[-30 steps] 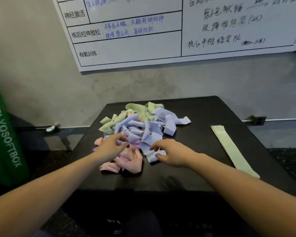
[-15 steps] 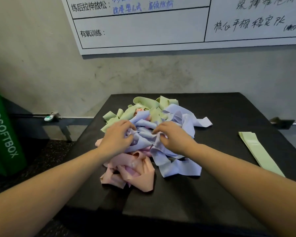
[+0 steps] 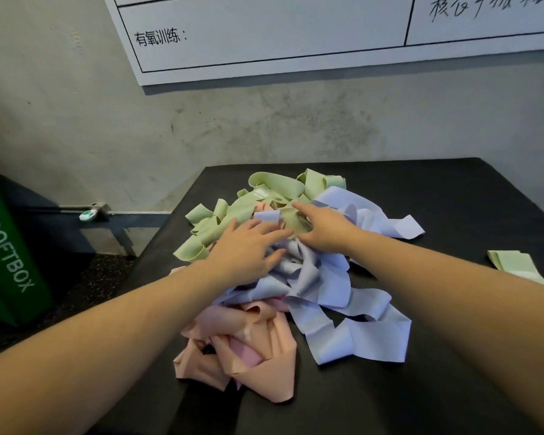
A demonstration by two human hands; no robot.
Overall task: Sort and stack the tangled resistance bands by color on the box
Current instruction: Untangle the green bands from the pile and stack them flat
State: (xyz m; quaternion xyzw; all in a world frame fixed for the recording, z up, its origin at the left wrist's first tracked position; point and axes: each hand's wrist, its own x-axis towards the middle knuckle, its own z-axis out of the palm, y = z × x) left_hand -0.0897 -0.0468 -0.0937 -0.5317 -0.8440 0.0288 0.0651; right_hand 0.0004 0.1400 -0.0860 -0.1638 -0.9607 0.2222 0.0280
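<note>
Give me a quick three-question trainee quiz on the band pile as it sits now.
1. True or false: a green band lies flat apart from the pile, toward the right of the black box.
2. Which colour sits nearest the camera? A green, B pink, C purple.
3. Fill in: the right hand pinches a ___ band at the pile's top, beside the left hand.

Key: 1 true; 2 B, the pink bands; 3 green.

Both hands moved up the pile: left hand (image 3: pixel 248 246) now flat on the purple bands (image 3: pixel 333 284), right hand (image 3: pixel 324 227) reaching into the green bands (image 3: pixel 274 183).
</note>
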